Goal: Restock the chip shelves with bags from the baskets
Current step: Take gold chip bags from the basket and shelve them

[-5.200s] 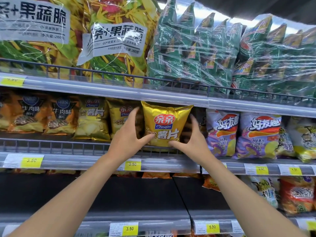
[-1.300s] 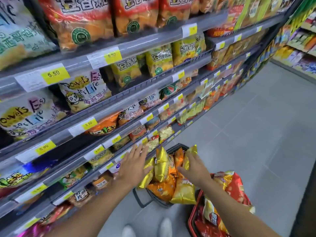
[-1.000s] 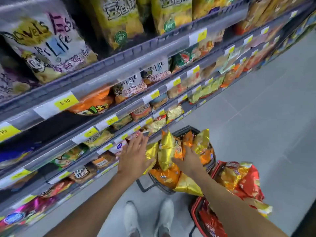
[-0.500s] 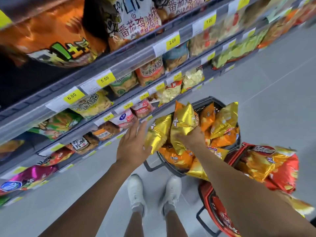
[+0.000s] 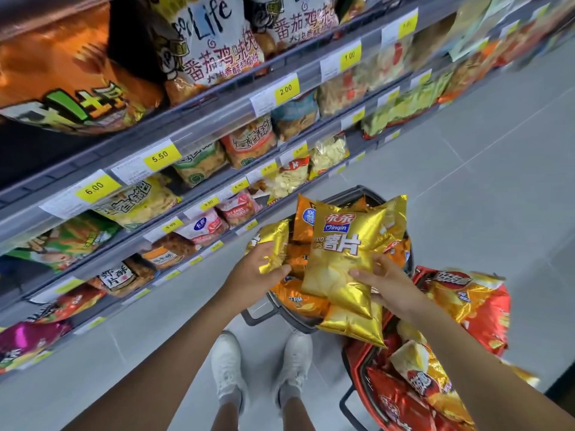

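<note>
gold chip bags (image 5: 342,265), red-blue logo | dark grey basket (image 5: 292,323) | red basket (image 5: 361,368) | white shoes (image 5: 228,368) | yellow price tags (image 5: 285,88)

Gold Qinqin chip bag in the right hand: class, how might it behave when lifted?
Probably light: the right hand holds the gold bag by its lower edge alone. Puffed, so likely springy, not floppy; chips inside crushable. Glossy foil looks slippery.
</note>
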